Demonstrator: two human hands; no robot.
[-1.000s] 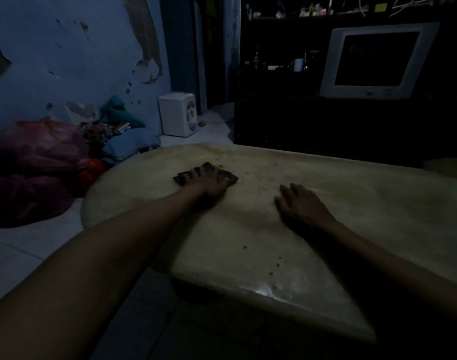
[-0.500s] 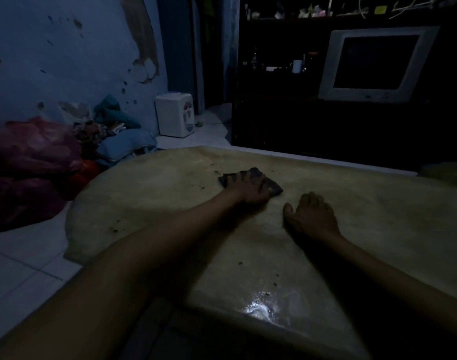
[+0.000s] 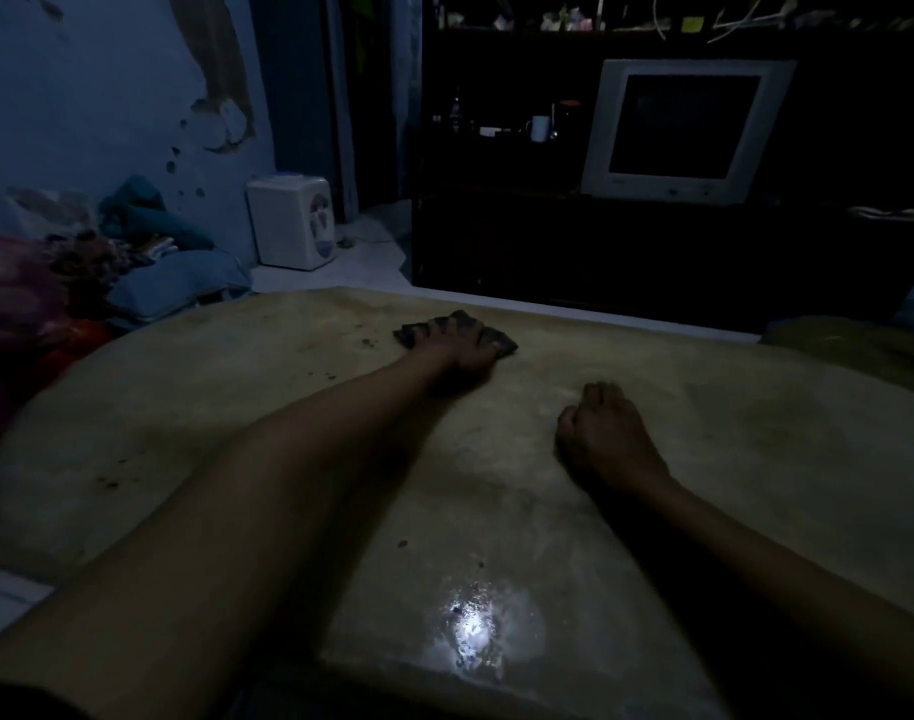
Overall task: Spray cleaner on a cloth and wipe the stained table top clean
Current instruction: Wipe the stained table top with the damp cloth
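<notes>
Left hand [image 3: 462,343] flat on dark cloth [image 3: 501,339], right hand [image 3: 608,433] fisted beside, specks [image 3: 367,342] nearby on table top [image 3: 756,433].

Single head-worn wide-angle cam, looking forward and down along both forearms. Close over near edge of table [image 3: 756,433]; far side shows TV [image 3: 683,132] on dark shelf unit, wall at left. No second view.
</notes>
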